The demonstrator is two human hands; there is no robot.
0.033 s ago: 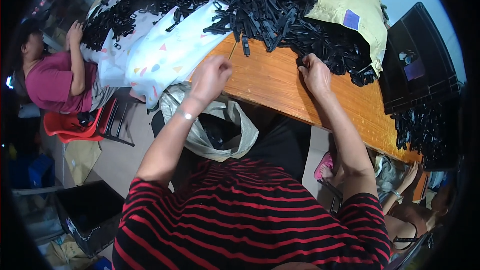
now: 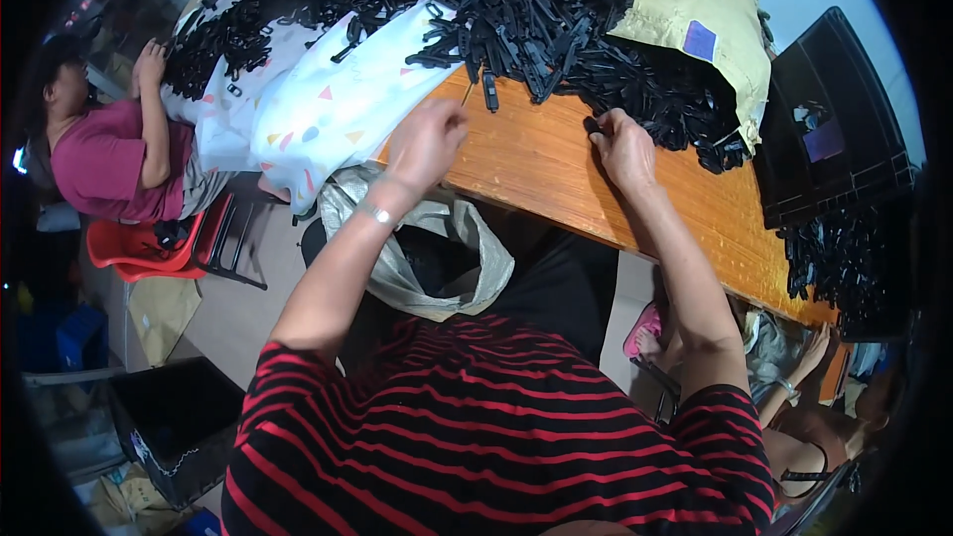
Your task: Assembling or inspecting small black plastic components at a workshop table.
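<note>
A big heap of narrow black plastic pieces (image 2: 526, 25) covers the far side of the wooden table (image 2: 526, 154). At the near edge of that heap, my right hand (image 2: 627, 151) pinches a small black plastic piece (image 2: 594, 126) between thumb and fingers. My left hand (image 2: 427, 142) hovers over the table's near edge with its fingers curled together. Whatever it may hold is hidden. Below it, an open whitish woven sack (image 2: 493, 283) rests at my lap, with dark contents inside. One loose black piece (image 2: 489, 92) lies apart on the wood between my hands.
A patterned white sheet (image 2: 318, 104) drapes off the table at left, near a person in a magenta shirt (image 2: 109, 164). Right of the heap are a yellowish sack (image 2: 685, 5) and a tilted black crate (image 2: 834, 129). Another person's arm (image 2: 799, 367) shows at lower right.
My left hand has shifted slightly to the right and up. The right hand stays almost in place, still pinching the small black piece.
</note>
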